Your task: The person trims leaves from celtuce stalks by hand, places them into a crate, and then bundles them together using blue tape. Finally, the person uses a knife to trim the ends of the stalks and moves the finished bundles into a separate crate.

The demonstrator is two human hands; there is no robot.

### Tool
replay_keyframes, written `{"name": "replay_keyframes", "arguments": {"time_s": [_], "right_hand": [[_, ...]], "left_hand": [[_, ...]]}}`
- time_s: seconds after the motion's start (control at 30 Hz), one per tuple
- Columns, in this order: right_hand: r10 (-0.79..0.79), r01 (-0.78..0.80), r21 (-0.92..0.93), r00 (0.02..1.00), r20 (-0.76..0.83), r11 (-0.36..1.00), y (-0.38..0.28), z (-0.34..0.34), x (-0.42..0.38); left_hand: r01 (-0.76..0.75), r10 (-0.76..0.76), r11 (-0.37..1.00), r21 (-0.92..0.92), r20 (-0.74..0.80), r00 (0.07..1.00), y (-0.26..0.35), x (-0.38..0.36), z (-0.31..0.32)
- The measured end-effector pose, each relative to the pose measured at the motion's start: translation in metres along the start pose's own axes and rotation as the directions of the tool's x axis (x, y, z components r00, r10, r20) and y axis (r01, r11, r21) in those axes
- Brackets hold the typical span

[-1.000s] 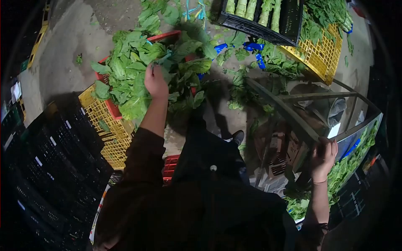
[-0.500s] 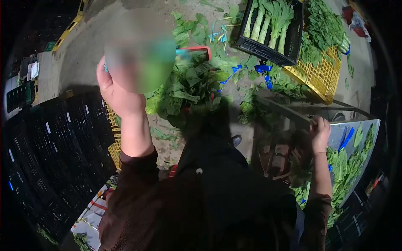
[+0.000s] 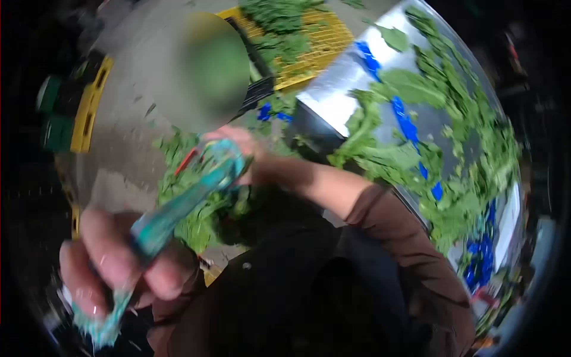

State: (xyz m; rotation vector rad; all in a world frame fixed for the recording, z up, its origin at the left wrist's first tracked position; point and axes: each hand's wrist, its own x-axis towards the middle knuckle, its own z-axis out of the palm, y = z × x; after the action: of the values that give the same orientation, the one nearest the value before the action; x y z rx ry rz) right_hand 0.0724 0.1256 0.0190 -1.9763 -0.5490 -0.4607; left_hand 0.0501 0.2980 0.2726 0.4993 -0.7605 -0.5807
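Close to the camera at lower left, my left hand (image 3: 122, 259) is closed around a bundle of teal plastic strings (image 3: 178, 217); frayed ends stick out below its fingers. The bundle stretches up and right to my right hand (image 3: 238, 143), which is closed at its looped far end. A round blur covers part of the view just above my right hand and hides some of its fingers. Behind the strings, a heap of green leaves (image 3: 199, 229) lies low down, with a bit of red rim (image 3: 187, 161) showing.
A metal-topped table (image 3: 333, 101) on the right carries loose leaves (image 3: 410, 154) and blue strips (image 3: 404, 119). Beyond it are a yellow crate (image 3: 330, 35) with greens and a partly hidden black crate (image 3: 262, 89). Another yellow crate edge (image 3: 92, 107) stands at far left.
My right hand has left the metal table's edge and crossed to the teal strings. My left hand has come down and close to the camera. The view has swung right.
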Motion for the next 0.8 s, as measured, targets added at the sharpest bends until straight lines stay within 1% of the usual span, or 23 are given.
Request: {"name": "replay_keyframes", "arguments": {"time_s": [0.03, 0.07, 0.1, 0.13, 0.17, 0.2, 0.23, 0.27, 0.3, 0.33, 0.37, 0.4, 0.43, 0.5, 0.53, 0.57, 0.6, 0.63, 0.67, 0.7, 0.73, 0.77, 0.8], "right_hand": [[0.215, -0.216, 0.004, 0.971, 0.107, 0.976, -0.015, -0.002, 0.003], [0.225, -0.225, -0.016, 0.962, 0.156, 0.974, -0.027, -0.014, -0.008], [0.229, -0.23, -0.019, 0.95, 0.214, 0.973, -0.035, -0.029, -0.019], [0.431, -0.446, -0.044, 0.827, 0.361, 0.894, -0.036, -0.05, -0.032], [0.584, -0.633, -0.084, 0.645, 0.493, 0.769, -0.041, -0.074, -0.047], [0.605, -0.685, -0.012, 0.634, 0.483, 0.728, -0.041, -0.096, -0.071], [0.635, -0.703, -0.011, 0.635, 0.439, 0.711, -0.034, -0.104, -0.093], [0.654, -0.71, 0.12, 0.691, 0.308, 0.694, -0.025, -0.111, -0.118], [0.675, -0.691, 0.242, 0.721, 0.155, 0.682, -0.023, -0.123, -0.141], [0.711, -0.708, 0.24, 0.697, 0.088, 0.664, -0.036, -0.146, -0.154], [0.723, -0.666, 0.5, 0.683, 0.108, 0.554, -0.062, -0.173, -0.157], [0.716, -0.556, 0.722, 0.688, 0.121, 0.412, -0.09, -0.199, -0.158], [0.72, -0.467, 0.806, 0.69, 0.075, 0.364, -0.115, -0.222, -0.16], [0.76, -0.168, 0.932, 0.633, -0.147, 0.32, -0.154, -0.258, -0.166], [0.747, -0.06, 0.913, 0.598, -0.29, 0.403, -0.168, -0.277, -0.175], [0.704, -0.003, 0.857, 0.572, -0.421, 0.515, -0.185, -0.303, -0.19], [0.648, 0.046, 0.788, 0.539, -0.537, 0.615, -0.207, -0.334, -0.208], [0.603, 0.038, 0.7, 0.477, -0.64, 0.713, -0.235, -0.365, -0.227], [0.546, 0.126, 0.628, 0.382, -0.745, 0.768, -0.266, -0.39, -0.242], [0.417, 0.117, 0.47, 0.309, -0.855, 0.875, -0.295, -0.415, -0.262], [0.275, 0.086, 0.311, 0.291, -0.917, 0.947, -0.328, -0.437, -0.283], [0.272, 0.083, 0.306, 0.28, -0.921, 0.949, -0.335, -0.438, -0.28], [0.219, -0.034, 0.217, 0.199, -0.955, 0.976, -0.366, -0.457, -0.309]], "left_hand": [[-0.282, 0.269, 0.947, -0.154, -0.102, 0.958, -0.022, -0.002, 0.015], [-0.284, 0.284, 0.875, -0.392, -0.059, 0.957, -0.012, -0.004, 0.014], [-0.265, 0.302, 0.759, -0.595, -0.039, 0.952, 0.003, 0.003, 0.009], [-0.287, 0.315, 0.858, -0.427, -0.004, 0.949, 0.001, 0.016, 0.017], [-0.312, 0.33, 0.92, -0.239, 0.038, 0.943, -0.001, 0.029, 0.028], [-0.251, 0.252, 0.967, -0.038, 0.012, 0.968, 0.009, 0.032, 0.025], [-0.22, 0.223, 0.973, -0.075, 0.037, 0.974, 0.008, 0.032, 0.016], [-0.204, 0.217, 0.963, 0.176, -0.059, 0.974, -0.002, 0.033, 0.009], [-0.156, 0.23, 0.9, 0.407, -0.14, 0.963, -0.019, 0.037, 0.004], [-0.106, 0.134, 0.931, 0.348, -0.057, 0.989, -0.047, 0.043, 0.005], [-0.01, 0.008, 0.946, 0.325, 0.008, 1.0, -0.074, 0.045, 0.002], [0.083, -0.113, 0.946, 0.313, 0.079, 0.99, -0.101, 0.049, 0.002], [0.201, -0.257, 0.924, 0.324, 0.14, 0.956, -0.132, 0.053, 0.014], [0.429, -0.497, 0.805, 0.409, 0.069, 0.865, -0.18, 0.054, 0.03], [0.488, -0.549, 0.771, 0.409, 0.038, 0.835, -0.199, 0.052, 0.041], [0.545, -0.598, 0.732, 0.409, 0.002, 0.802, -0.217, 0.051, 0.049], [0.582, -0.643, 0.735, 0.348, 0.083, 0.762, -0.232, 0.053, 0.052], [0.552, -0.632, 0.733, 0.398, 0.097, 0.769, -0.247, 0.052, 0.055], [0.518, -0.619, 0.73, 0.446, 0.109, 0.778, -0.26, 0.052, 0.06], [0.541, -0.675, 0.648, 0.536, 0.076, 0.734, -0.265, 0.058, 0.075], [0.544, -0.682, 0.646, 0.535, 0.086, 0.726, -0.275, 0.061, 0.082], [0.524, -0.699, 0.603, 0.602, 0.081, 0.711, -0.285, 0.064, 0.088], [0.501, -0.714, 0.554, 0.665, 0.07, 0.697, -0.295, 0.066, 0.094]]}}
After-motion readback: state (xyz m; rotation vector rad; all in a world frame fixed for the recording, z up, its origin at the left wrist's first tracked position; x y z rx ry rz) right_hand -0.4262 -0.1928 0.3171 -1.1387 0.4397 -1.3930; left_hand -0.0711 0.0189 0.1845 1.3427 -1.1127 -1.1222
